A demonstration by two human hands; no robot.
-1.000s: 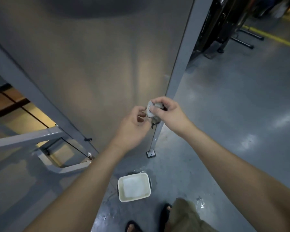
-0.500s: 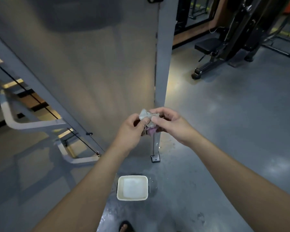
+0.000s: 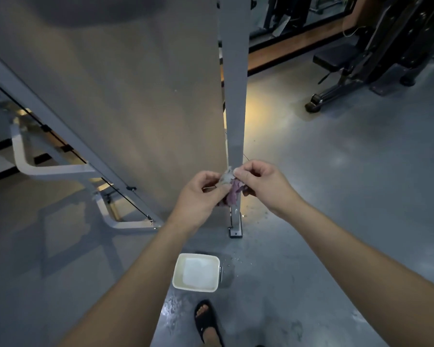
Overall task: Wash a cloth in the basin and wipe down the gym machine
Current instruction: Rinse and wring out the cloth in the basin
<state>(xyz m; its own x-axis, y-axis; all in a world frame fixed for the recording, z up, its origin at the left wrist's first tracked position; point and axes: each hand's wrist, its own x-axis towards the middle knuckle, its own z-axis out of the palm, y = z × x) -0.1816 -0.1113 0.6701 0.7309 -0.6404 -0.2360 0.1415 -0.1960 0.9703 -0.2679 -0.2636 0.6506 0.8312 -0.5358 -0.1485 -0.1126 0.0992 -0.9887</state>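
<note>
Both hands (image 3: 236, 186) seemingly pinching cloth (image 3: 229, 187)

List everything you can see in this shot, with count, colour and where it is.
cloth: one, grey and purple, bunched between both hands
basin: one, cream, on the floor below the hands
gym machine: one, grey panel and post, straight ahead
white frame: one, left of the panel
bench machine: one, black, far right
floor: grey, wet spots near the basin
sandal: one, black, on a foot, bottom centre
left hand: pinches the cloth
right hand: pinches the cloth
</note>
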